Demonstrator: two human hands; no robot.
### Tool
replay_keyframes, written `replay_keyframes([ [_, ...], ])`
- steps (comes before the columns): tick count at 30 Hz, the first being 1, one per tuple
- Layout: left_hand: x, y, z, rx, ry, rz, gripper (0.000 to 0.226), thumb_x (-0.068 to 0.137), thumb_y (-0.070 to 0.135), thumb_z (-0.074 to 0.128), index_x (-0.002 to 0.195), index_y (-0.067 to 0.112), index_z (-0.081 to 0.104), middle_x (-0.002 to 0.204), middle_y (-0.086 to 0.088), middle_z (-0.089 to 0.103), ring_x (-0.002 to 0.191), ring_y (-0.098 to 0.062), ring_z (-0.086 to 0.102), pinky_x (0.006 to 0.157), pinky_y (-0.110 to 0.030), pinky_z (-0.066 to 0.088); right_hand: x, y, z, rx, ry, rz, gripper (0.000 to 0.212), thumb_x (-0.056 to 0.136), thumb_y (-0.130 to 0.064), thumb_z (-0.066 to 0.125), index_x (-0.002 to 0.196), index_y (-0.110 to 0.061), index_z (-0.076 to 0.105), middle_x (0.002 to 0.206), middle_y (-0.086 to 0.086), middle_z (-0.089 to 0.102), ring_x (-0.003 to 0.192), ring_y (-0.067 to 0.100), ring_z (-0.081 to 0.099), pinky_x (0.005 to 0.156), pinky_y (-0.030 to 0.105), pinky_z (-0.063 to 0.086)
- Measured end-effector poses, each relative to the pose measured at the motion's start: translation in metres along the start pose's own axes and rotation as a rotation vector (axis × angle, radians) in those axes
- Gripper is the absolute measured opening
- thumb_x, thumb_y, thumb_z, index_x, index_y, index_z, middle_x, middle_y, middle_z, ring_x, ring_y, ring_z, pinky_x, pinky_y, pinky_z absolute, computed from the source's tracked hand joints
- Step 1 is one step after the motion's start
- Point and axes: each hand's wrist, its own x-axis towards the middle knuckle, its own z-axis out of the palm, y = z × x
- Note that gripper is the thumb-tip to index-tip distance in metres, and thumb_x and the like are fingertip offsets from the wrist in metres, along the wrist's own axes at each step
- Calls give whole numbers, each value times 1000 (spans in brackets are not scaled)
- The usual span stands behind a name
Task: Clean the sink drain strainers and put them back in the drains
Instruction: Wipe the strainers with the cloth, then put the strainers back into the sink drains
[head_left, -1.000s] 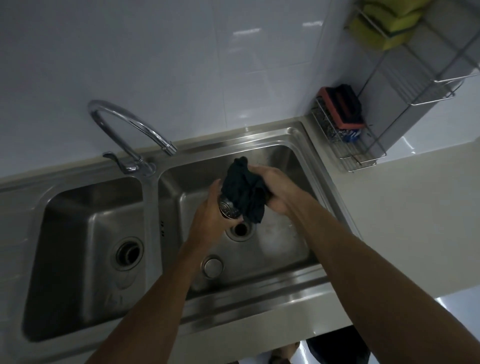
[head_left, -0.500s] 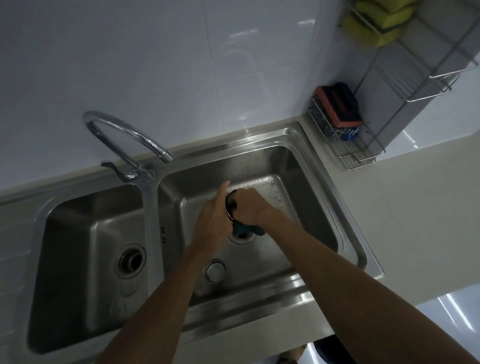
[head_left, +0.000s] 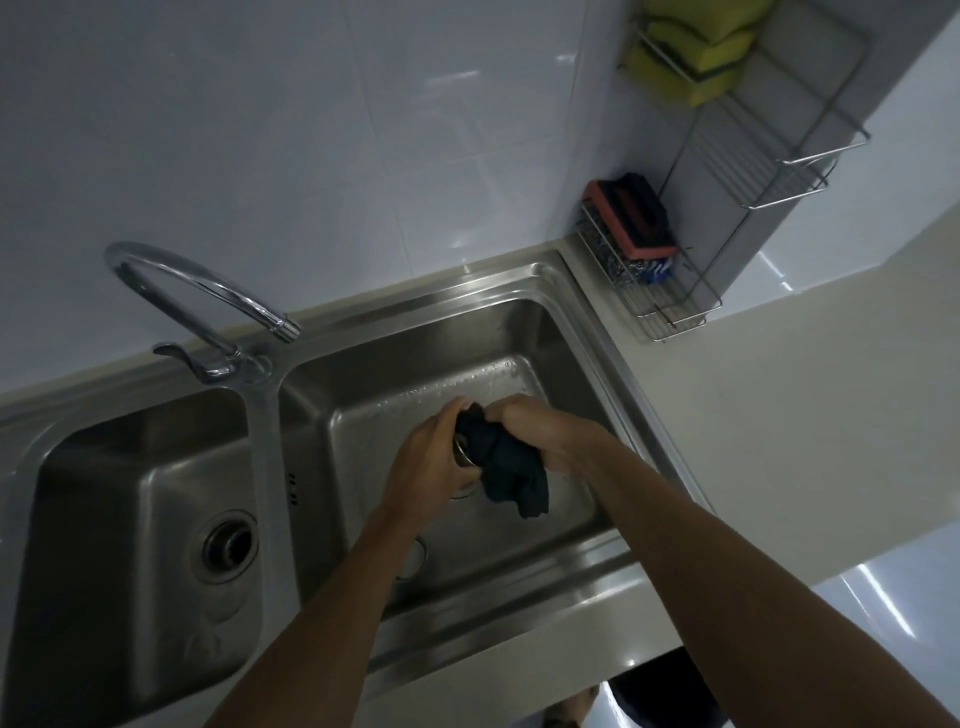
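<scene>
Since half a second ago the dark cloth (head_left: 511, 470) has spilled out from under the right hand (head_left: 530, 423) and now hangs below it, at the middle of the frame over the right basin (head_left: 415, 364). The right hand's fingers are curled tight round the cloth's upper end. The left hand (head_left: 428, 460) grips a metal strainer (head_left: 463, 451), of which only a sliver shows, pressed against the cloth. A second strainer (head_left: 417, 558) lies on the basin floor below, half hidden by the left forearm. The left basin's drain (head_left: 228, 545) sits at lower left.
</scene>
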Motion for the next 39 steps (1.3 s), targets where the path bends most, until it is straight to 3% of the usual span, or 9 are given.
replay_keyframes([
  [6,-7,7,35,-53,62,-139,90,54,60,96,130,31,57,116,1,69,107,-21,65,91,-45,57,-23,9,-67,-133,307,-148,26,100,-14,46,84,-9,67,79,11,67,71,23,64,64,32,52],
  [12,14,65,86,-267,125,-140,82,54,68,90,121,54,47,109,34,62,99,9,63,79,-14,52,-57,25,-124,-511,512,-223,27,104,-20,40,107,-8,64,102,9,62,91,26,57,79,32,41],
  [16,28,91,117,-265,128,-104,87,60,58,92,133,44,46,124,18,63,109,-6,64,90,-28,56,-81,47,-162,-685,729,-251,18,105,-20,36,101,-8,49,92,16,61,79,34,56,66,35,37],
  [19,30,97,132,-259,111,-90,89,63,56,92,137,39,45,131,12,62,113,-5,61,90,-19,51,-90,73,-182,-798,853,-249,19,104,-19,41,109,-6,53,99,17,61,89,37,59,66,39,44],
  [24,27,97,136,-256,117,-111,89,63,59,90,137,42,44,128,16,61,109,-3,60,89,-19,49,-89,125,-176,-1041,627,1,48,96,-15,54,143,-12,43,146,13,42,126,37,47,99,51,48],
  [28,27,90,133,-255,125,-118,92,63,58,90,140,41,43,135,16,59,112,2,56,89,-11,42,-83,107,-158,-1133,695,77,51,95,-33,58,140,-12,44,147,17,38,134,42,39,110,58,36],
  [31,25,87,126,-269,152,-136,98,61,57,92,143,43,40,135,17,59,113,4,55,93,-18,46,-80,78,-132,-1141,790,-201,50,96,-36,56,138,-14,43,147,17,41,135,42,41,110,56,37],
  [33,21,83,120,-317,145,-151,105,60,60,92,147,43,35,127,20,63,110,1,62,90,-21,52,-77,60,-106,-1066,659,-357,53,94,-45,57,137,-16,44,139,13,50,128,37,49,104,51,43],
  [39,2,57,90,-379,170,-175,111,73,40,92,158,41,21,119,17,69,106,2,67,86,-14,54,-58,32,-43,-884,367,-262,69,78,-57,68,132,-18,53,127,6,59,116,29,59,96,46,53],
])
